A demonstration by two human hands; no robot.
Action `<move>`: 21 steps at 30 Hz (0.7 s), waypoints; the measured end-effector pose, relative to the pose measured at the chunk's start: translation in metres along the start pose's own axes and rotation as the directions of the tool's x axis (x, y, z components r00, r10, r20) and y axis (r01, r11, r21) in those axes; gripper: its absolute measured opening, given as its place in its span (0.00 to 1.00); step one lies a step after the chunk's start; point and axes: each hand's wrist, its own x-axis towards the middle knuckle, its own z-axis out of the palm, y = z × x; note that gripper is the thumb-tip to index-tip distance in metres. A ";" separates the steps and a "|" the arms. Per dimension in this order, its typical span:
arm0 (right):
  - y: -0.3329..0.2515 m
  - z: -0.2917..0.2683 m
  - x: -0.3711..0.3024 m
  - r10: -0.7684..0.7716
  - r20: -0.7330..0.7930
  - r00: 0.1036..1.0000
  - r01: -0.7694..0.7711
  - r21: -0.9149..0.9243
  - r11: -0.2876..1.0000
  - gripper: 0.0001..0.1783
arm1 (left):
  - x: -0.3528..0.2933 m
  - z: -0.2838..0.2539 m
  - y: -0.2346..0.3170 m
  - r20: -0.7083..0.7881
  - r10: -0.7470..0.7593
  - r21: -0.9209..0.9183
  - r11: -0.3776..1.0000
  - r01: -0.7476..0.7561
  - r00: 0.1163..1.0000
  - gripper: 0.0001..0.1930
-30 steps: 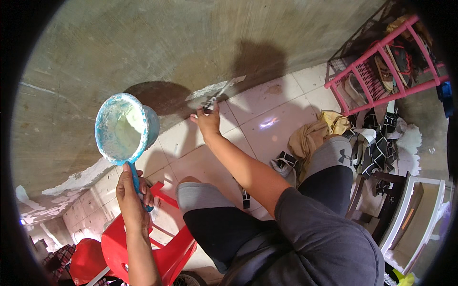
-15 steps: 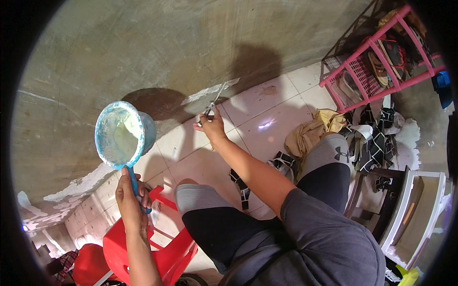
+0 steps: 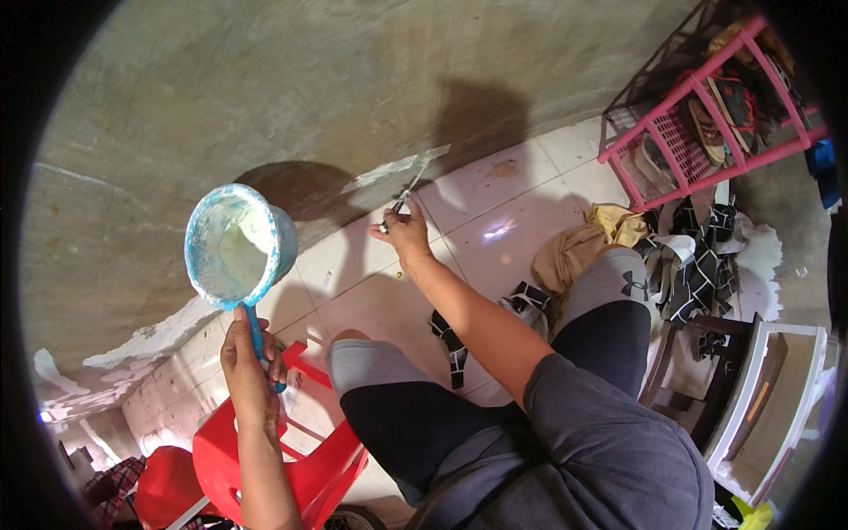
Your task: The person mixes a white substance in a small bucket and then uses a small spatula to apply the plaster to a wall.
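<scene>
My left hand (image 3: pixel 250 371) is closed round the handle of a blue water dipper (image 3: pixel 287 252). White paste (image 3: pixel 252 234) coats the dipper's inside and lies in its bowl, whose rim is smeared too. Further right, my right hand (image 3: pixel 408 238) grips a thin tool that looks like a putty knife (image 3: pixel 405 196), its handle dark. Its blade points to the foot of the grey wall (image 3: pixel 353 79), close beside a white smeared strip (image 3: pixel 389 170). Whether the blade touches the wall I cannot tell.
A red plastic chair (image 3: pixel 216 450) stands by my left forearm. At the upper right is a pink shoe rack (image 3: pixel 671 141) with shoes. Beige cloth (image 3: pixel 565 256) and black-and-white patterned material (image 3: pixel 685 274) lie on the tiled floor (image 3: pixel 362 305). A white-framed cabinet piece (image 3: pixel 768 397) sits at right.
The view has shifted slightly. My right hand and the putty knife have moved a little to the right along the wall's foot. The dipper sits slightly further right, still held.
</scene>
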 end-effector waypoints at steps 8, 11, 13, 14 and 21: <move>-0.017 0.004 0.013 0.025 0.157 0.987 -0.050 0.158 0.986 0.36 | -0.002 0.005 0.003 0.003 -0.012 0.006 1.000 0.012 1.000 0.25; -0.013 0.019 -0.016 -0.027 0.086 0.996 0.017 0.118 0.993 0.33 | -0.004 0.002 0.004 -0.005 -0.024 0.004 1.000 0.024 1.000 0.25; -0.012 0.019 -0.010 -0.083 0.051 0.995 0.077 0.114 0.990 0.32 | -0.005 0.003 0.004 0.000 -0.012 -0.001 1.000 0.012 1.000 0.25; -0.014 0.020 -0.003 -0.081 0.017 0.997 0.079 0.123 0.989 0.31 | -0.006 0.004 0.004 -0.002 -0.013 -0.001 1.000 0.013 1.000 0.25; -0.009 0.040 0.055 -0.148 -0.032 0.989 0.151 0.141 0.978 0.32 | -0.004 0.014 0.008 0.001 -0.010 0.005 1.000 0.010 1.000 0.25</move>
